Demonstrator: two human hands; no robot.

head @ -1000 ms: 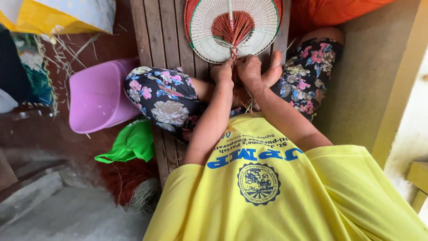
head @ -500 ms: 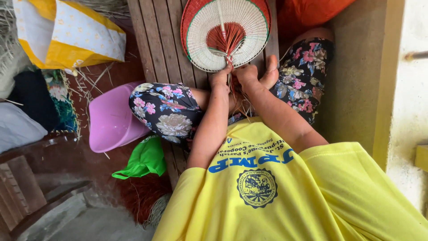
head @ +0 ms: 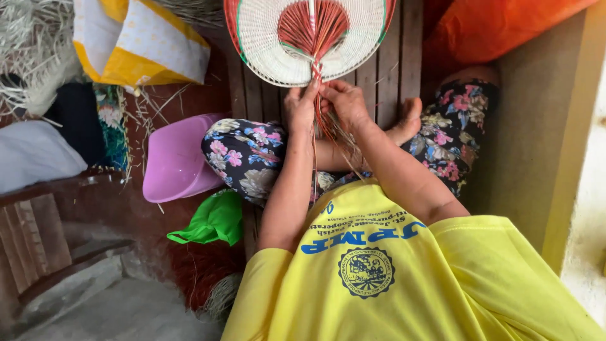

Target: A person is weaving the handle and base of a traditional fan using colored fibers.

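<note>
1. Wooden slats (head: 379, 69) run under you, with a pink basin (head: 177, 158) and a green bag (head: 214, 221) lying off to your left.
2. Your woven fan (head: 303, 38) rests on the slats just ahead of your knees; its round face looks fully woven.
3. Your left hand (head: 300, 107) and right hand (head: 344, 101) pinch closed on the strands (head: 325, 126) at the fan's neck.
4. Loose strands trailing toward your lap suggest the handle wrapping is unfinished.

Slatted wooden bench (head: 385, 76), tan wall (head: 524, 139), perhaps concrete floor (head: 95, 309)
</note>
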